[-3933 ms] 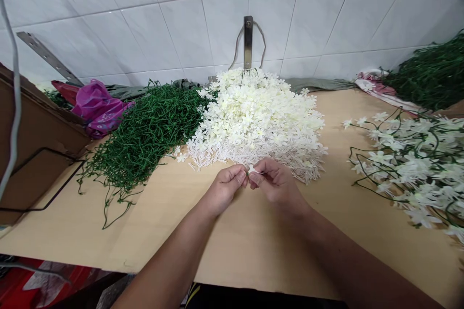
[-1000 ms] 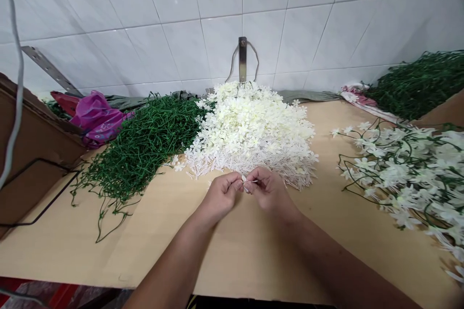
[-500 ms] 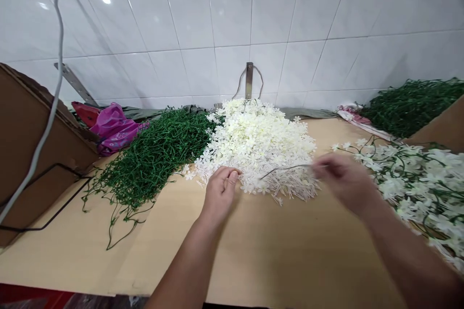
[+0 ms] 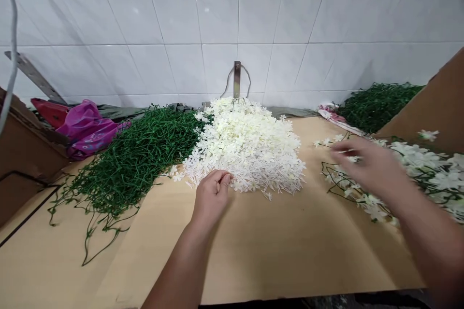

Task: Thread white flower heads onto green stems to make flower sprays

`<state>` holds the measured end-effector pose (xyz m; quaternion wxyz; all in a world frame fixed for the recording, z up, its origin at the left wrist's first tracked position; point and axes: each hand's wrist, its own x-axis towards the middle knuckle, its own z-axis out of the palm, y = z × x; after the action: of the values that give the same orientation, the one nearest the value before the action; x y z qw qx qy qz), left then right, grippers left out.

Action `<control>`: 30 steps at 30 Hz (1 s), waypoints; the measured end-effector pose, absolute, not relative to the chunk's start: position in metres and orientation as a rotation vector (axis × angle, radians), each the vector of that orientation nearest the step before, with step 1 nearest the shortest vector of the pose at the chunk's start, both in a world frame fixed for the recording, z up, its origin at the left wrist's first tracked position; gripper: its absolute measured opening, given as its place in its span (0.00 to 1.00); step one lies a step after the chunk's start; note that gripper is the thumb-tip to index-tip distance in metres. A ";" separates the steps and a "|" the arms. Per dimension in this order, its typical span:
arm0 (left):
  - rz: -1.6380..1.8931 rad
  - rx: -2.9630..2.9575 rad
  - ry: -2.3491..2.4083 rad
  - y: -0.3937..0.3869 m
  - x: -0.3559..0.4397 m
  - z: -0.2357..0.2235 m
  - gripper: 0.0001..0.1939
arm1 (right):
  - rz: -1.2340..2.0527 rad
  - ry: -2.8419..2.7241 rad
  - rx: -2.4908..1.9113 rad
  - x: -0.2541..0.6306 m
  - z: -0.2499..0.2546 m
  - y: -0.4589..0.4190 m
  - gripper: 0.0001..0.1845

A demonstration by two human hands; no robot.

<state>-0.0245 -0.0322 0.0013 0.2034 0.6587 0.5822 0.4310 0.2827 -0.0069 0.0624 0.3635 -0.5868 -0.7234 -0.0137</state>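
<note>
A heap of small white plastic flowers [image 4: 246,147] lies in the middle of the wooden table [image 4: 275,251]. My left hand [image 4: 212,193] rests at the heap's near edge, fingers curled shut, and nothing shows in them. To the right my right hand [image 4: 369,166], blurred by motion, hovers over a pile of green stems with white flowers on them [image 4: 416,174]. I cannot make out its fingers or whether they hold anything. A pile of bare green stems [image 4: 137,154] lies left of the white heap.
A brown cardboard box [image 4: 21,154] stands at the left, with a purple plastic bag [image 4: 85,128] behind it. Another cardboard flap [image 4: 431,101] rises at the right, beside more green stems [image 4: 373,104]. A white tiled wall [image 4: 232,24] backs the table.
My hands were together pinching a small flower and stem. My right hand has swung right over the flowered stems. My left hand stays at the white heap.
</note>
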 end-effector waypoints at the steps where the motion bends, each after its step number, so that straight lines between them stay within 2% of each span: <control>1: 1.187 1.824 1.643 -0.031 -0.025 0.000 0.12 | 0.010 -1.970 -1.518 0.257 0.054 -0.001 0.04; 4: 1.152 1.805 1.699 -0.029 -0.027 -0.004 0.12 | 0.076 -2.362 -1.362 0.192 0.028 0.016 0.08; 6: 1.131 1.822 1.723 -0.027 -0.028 -0.006 0.12 | -0.014 -2.480 -1.437 0.164 0.015 0.025 0.12; 8: 1.101 1.846 1.743 -0.024 -0.028 -0.008 0.12 | -0.091 -2.511 -1.528 0.150 0.006 0.034 0.12; 13: 0.995 1.913 1.791 -0.019 -0.028 -0.008 0.13 | 0.003 -2.473 -1.571 0.159 0.005 0.050 0.06; 19: 0.958 1.978 1.773 -0.018 -0.024 -0.007 0.13 | 0.200 -2.193 -1.503 0.188 0.016 0.057 0.10; 27: 0.975 1.948 1.809 -0.016 -0.025 -0.012 0.13 | 0.217 -1.979 -1.423 0.185 0.020 0.059 0.15; 30: 0.984 1.952 1.823 -0.014 -0.024 -0.015 0.12 | 0.420 -1.936 -1.332 0.177 0.016 0.054 0.13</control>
<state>-0.0243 -0.0140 -0.0154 0.1472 0.6783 0.6336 0.3418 0.1773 0.0536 0.0164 0.3684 -0.5188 -0.7540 0.1634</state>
